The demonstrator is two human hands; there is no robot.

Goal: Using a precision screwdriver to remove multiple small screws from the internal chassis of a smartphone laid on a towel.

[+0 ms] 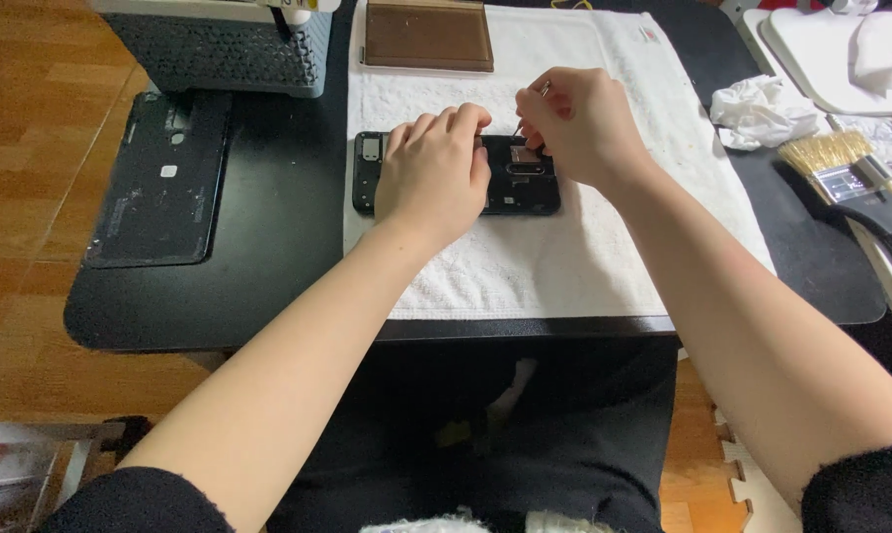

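A black phone body [520, 186] with its back removed lies flat on a white towel [564, 247]. My left hand [434, 173] rests on top of the phone's middle and presses it down. My right hand [576, 123] is closed around thin metal tweezers [521, 123], whose tip touches the phone's right part near its inner components. The left end of the phone [369, 158] shows beside my left hand.
A black phone back cover [159, 183] lies at the left on the black table [268, 286]. A brown tray [428, 36] sits at the towel's far edge, a grey box [229, 49] beside it. A crumpled tissue [762, 111] and a brush [860, 183] lie at the right.
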